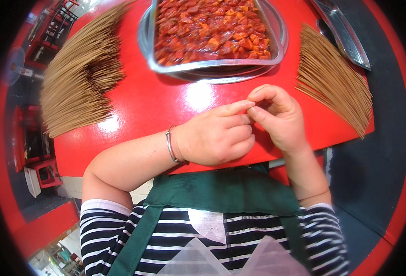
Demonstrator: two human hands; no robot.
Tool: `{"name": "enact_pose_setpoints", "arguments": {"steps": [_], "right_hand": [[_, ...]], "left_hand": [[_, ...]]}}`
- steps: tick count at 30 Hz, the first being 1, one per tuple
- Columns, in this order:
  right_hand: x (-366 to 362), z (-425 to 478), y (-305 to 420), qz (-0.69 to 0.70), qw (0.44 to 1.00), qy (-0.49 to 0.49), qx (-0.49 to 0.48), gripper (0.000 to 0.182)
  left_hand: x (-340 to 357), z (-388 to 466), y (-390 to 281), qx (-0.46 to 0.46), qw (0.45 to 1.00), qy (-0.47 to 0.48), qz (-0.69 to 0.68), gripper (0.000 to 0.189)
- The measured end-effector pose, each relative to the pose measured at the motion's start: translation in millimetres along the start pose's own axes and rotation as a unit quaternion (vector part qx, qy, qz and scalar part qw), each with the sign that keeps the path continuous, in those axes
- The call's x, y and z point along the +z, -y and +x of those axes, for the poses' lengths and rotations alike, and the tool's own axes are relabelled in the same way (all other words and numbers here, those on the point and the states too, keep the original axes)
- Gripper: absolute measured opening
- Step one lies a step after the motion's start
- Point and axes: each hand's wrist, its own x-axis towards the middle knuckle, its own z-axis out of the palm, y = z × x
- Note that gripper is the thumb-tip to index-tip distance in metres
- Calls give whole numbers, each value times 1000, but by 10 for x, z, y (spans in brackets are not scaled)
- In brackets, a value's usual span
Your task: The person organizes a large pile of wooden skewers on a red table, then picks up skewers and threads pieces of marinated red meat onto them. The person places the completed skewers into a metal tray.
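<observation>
My left hand (220,136) reaches across in front of me, three fingers curled into the palm and the index finger stretched out. Its fingertip meets the thumb and index tip of my right hand (280,117), which are pinched together. No object shows in either hand, though the left palm is hidden. Just beyond them stands a rectangular steel tray (220,63) full of red, sauce-coated meat chunks (213,31). It rests on a wider metal tray or basin (203,81). Thin wooden skewers lie in a large pile (75,79) on the left and a smaller pile (334,79) on the right.
Everything lies on a glossy red table (144,114). At the far right edge sits another shallow steel tray (347,38). Left of the table, a red plastic stool (47,174) stands on the floor, with a fan (15,65) further up.
</observation>
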Motion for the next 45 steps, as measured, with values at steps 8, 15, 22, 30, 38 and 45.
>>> {"name": "enact_pose_setpoints", "arguments": {"steps": [8,15,22,30,38,45], "right_hand": [[10,-2,25,13,1000,-2,21,17],[10,7,12,33,999,-3,39,19],[9,17,4,42,998,0,55,22],[10,20,-1,46,998,3,49,20],[13,20,1,41,998,-1,52,18],[31,29,9,49,997,-5,60,17]], "left_hand": [[-11,12,9,-5,1000,-4,-16,19],[-15,-3,14,-12,999,-26,-32,18],[-27,-4,-34,-14,999,6,50,16],[-3,-2,-51,-21,996,39,83,17],[1,0,-42,-28,998,26,47,18],[-10,-10,-25,-37,999,12,-7,19]]}}
